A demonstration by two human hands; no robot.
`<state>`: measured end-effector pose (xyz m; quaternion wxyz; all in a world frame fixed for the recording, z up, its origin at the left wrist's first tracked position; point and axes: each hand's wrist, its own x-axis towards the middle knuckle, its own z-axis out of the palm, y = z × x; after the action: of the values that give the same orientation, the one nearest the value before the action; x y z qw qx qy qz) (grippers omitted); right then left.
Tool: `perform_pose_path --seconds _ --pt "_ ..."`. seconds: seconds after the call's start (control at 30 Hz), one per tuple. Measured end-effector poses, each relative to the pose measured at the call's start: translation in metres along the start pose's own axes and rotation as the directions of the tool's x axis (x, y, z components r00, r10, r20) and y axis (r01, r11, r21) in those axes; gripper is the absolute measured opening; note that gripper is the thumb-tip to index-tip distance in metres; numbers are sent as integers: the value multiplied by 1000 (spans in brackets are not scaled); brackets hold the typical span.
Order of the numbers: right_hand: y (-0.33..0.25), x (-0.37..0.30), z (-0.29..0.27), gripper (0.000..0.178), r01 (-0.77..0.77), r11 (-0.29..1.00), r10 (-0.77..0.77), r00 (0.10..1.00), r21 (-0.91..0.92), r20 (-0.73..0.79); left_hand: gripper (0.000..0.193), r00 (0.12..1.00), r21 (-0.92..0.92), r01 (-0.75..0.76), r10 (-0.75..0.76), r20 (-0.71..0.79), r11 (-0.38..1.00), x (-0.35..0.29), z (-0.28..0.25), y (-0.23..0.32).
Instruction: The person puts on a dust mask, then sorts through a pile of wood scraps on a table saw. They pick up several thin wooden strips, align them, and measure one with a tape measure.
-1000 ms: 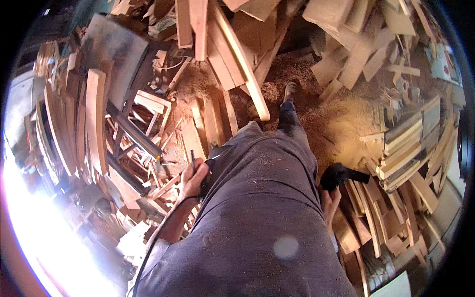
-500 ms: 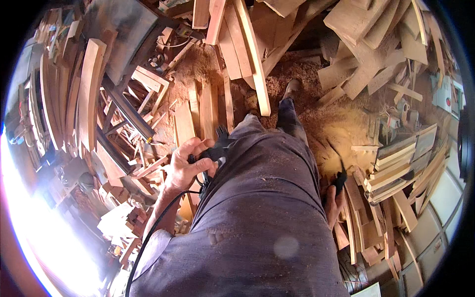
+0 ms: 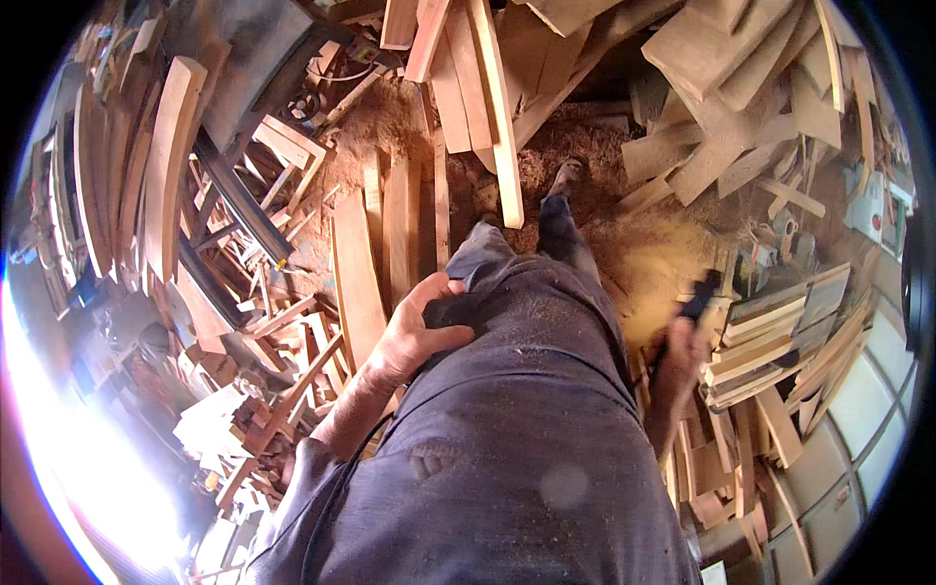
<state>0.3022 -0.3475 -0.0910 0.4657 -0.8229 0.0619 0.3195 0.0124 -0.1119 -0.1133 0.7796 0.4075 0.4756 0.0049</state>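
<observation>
Two-handed, poises a loosely curled left grip [image 3: 414,330] over dark clothing [image 3: 517,409], any contents impossible to tell, clutches a blurred black object [image 3: 700,294] in the right grip [image 3: 680,353] near stacked boards [image 3: 760,341], and faces sawdust [image 3: 643,258] and leaning planks [image 3: 499,117] beyond.

Shirt [image 3: 497,448] matt cloth; planks [image 3: 359,278] bare, matt wood.

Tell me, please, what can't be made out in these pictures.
Black object, head view: blurred, so its kind is unclear; the right hand covers its lower part.
Left hand, head view: its back hides whether the palm holds anything.
Long board, head view: upper end cut off by the top edge.
Left side, head view: washed out by glare.
</observation>
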Motion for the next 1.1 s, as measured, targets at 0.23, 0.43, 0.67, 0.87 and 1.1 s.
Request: perform_pose_path --seconds 0.23,0.43,0.67,0.87,1.1 --pt "8 -3 27 48 -10 948 139 911 -317 387 58 945 -455 38 -181 -274 890 -1 16 -16" --pt "17 -11 13 60 212 909 -48 909 -359 414 49 923 -783 -224 -133 -362 580 7 -10 -15" --pt "34 -24 -11 22 -72 996 55 963 58 262 40 904 -764 -392 59 -424 513 11 -49 14" --pt "15 -1 6 26 40 982 -61 992 184 113 27 996 -778 32 -89 -31 628 43 41 16" --pt "-18 5 25 69 211 967 -146 921 -146 360 29 967 -777 242 -75 245 581 48 57 8"
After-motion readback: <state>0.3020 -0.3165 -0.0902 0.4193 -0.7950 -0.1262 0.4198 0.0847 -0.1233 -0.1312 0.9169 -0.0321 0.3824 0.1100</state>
